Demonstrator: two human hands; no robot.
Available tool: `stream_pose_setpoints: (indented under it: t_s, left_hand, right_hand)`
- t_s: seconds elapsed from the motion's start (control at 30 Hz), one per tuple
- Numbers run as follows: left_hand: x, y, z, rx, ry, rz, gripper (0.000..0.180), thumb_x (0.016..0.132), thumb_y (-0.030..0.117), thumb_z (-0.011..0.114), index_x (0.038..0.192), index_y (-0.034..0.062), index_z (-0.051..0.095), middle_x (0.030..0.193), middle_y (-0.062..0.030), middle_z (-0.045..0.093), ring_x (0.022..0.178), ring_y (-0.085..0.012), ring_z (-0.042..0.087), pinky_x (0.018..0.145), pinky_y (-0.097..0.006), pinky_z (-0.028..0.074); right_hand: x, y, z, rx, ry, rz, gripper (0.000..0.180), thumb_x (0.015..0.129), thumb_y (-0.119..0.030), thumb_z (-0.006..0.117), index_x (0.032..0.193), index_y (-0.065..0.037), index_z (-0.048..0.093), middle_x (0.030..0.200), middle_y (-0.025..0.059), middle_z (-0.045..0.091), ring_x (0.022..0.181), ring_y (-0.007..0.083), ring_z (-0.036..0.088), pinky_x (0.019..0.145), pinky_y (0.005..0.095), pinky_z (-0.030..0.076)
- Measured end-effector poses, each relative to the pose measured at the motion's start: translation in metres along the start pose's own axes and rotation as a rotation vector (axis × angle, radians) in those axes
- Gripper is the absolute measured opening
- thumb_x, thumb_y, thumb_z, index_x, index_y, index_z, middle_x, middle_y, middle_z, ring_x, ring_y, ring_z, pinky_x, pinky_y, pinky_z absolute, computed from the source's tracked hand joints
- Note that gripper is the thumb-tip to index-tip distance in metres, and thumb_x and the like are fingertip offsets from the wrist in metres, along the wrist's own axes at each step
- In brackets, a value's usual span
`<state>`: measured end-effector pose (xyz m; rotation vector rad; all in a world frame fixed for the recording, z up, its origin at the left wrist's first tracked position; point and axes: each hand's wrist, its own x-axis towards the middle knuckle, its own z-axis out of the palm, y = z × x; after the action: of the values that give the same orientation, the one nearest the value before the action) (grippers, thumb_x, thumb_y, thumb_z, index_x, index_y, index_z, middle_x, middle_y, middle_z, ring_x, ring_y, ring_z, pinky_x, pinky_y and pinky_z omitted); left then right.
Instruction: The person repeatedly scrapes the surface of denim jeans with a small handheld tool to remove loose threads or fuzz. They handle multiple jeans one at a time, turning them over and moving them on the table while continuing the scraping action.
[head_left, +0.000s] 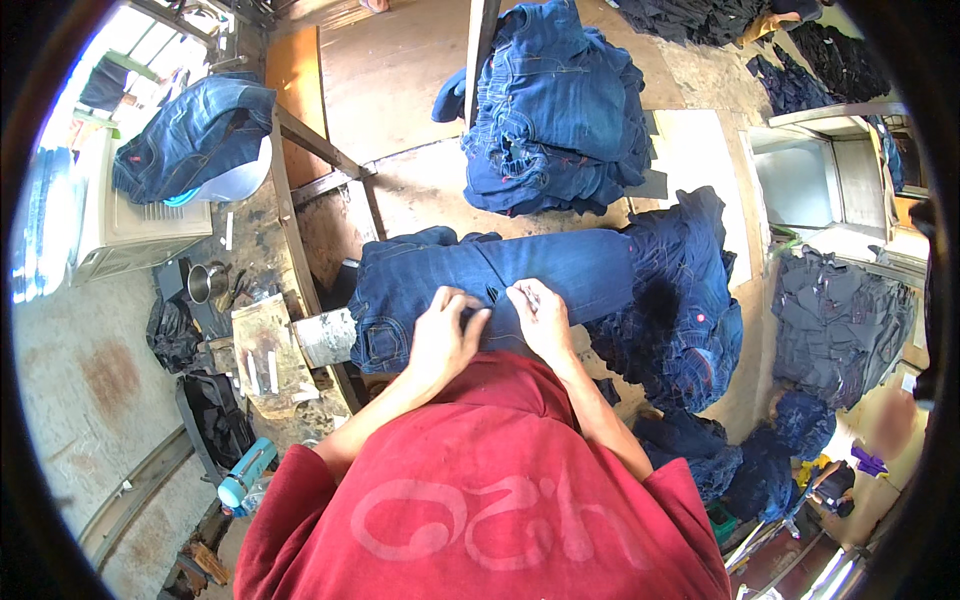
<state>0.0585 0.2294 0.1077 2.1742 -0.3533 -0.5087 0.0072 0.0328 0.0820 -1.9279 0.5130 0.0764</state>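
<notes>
A pair of dark blue jeans (560, 268) lies flat across the work surface in front of me, waistband toward the left. My left hand (445, 335) presses down on the denim near the waist, fingers bent. My right hand (540, 315) sits just beside it, pinching the fabric near the fly; a small tool may be in its fingers but I cannot tell. Both forearms come up from my red shirt at the bottom.
A tall stack of folded jeans (555, 120) stands behind the work area. More dark jeans are heaped at the right (680, 310) and lower right (720, 460). A metal cup (205, 283), a teal bottle (245, 475) and a grey box (130, 230) draped with jeans are at the left.
</notes>
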Motion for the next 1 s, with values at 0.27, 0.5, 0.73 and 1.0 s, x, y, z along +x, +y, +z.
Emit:
stream_pose_setpoints:
  t_s: [0.27, 0.5, 0.73, 1.0]
  left_hand:
    - [0.028, 0.005, 0.018, -0.734, -0.172, -0.553, 0.034, 0.099, 0.022, 0.084, 0.119, -0.0038, 0.075, 0.085, -0.0026, 0.074, 0.057, -0.007, 0.055, 0.053, -0.026, 0.047]
    - [0.012, 0.008, 0.018, -0.748, -0.138, -0.548, 0.022, 0.105, 0.025, 0.077, 0.104, 0.0035, 0.075, 0.079, 0.0009, 0.069, 0.055, -0.0059, 0.049, 0.051, -0.026, 0.043]
    - [0.017, 0.013, 0.017, -0.722, -0.195, -0.541, 0.019, 0.107, 0.023, 0.074, 0.104, 0.004, 0.074, 0.083, 0.0013, 0.07, 0.056, -0.0059, 0.052, 0.05, -0.026, 0.041]
    - [-0.017, 0.008, 0.01, -1.013, -0.088, -0.56, 0.015, 0.111, 0.023, 0.068, 0.106, 0.0085, 0.069, 0.072, 0.0065, 0.056, 0.056, -0.005, 0.045, 0.053, -0.026, 0.042]
  right_hand:
    - [-0.003, 0.003, -0.003, -0.028, -0.026, 0.013, 0.025, 0.106, -0.025, 0.073, 0.105, 0.0, 0.073, 0.082, 0.0183, 0.074, 0.071, 0.0245, 0.071, 0.07, 0.0382, 0.055]
    - [-0.005, 0.003, -0.009, -0.078, -0.026, -0.003, 0.024, 0.106, -0.023, 0.073, 0.105, 0.001, 0.073, 0.075, 0.0093, 0.068, 0.066, 0.012, 0.058, 0.064, 0.0339, 0.049]
    - [-0.006, 0.003, -0.012, -0.06, -0.022, -0.091, 0.025, 0.106, -0.025, 0.073, 0.106, 0.0, 0.074, 0.078, 0.012, 0.07, 0.069, 0.0155, 0.063, 0.068, 0.0356, 0.052]
    - [-0.006, 0.004, -0.013, -0.01, -0.07, -0.012, 0.024, 0.106, -0.023, 0.073, 0.105, 0.0, 0.073, 0.075, 0.0102, 0.068, 0.068, 0.0121, 0.059, 0.066, 0.0346, 0.05]
